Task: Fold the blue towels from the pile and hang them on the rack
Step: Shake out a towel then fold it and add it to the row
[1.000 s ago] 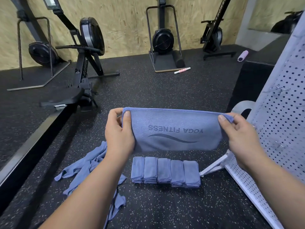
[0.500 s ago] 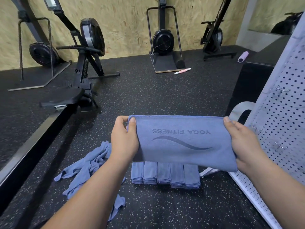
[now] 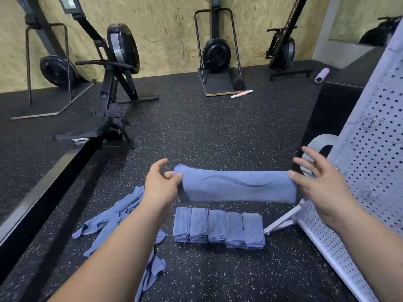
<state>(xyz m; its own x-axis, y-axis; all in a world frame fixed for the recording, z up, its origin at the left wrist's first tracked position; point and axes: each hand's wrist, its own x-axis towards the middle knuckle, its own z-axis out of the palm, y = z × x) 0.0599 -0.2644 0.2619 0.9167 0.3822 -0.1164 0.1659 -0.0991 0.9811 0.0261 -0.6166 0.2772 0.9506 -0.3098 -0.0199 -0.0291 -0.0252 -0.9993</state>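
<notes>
Nearest me, on the speckled black rubber floor (image 3: 218,275), a crumpled pile of blue towels (image 3: 122,216) lies left of five folded blue towels (image 3: 219,228). Beyond, the soft folded blue towel with a wave print (image 3: 237,186) hangs between my hands. My left hand (image 3: 160,188) pinches one end; my right hand (image 3: 320,186), fingers splayed, pinches the other. A white perforated metal rack (image 3: 375,171) stands at right.

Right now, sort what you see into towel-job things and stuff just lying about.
Job: held towel, row of folded towels, unfolded pile, white pegboard rack.
Lying about: rowing machine, pink stick, purple roller, black foam roller.
</notes>
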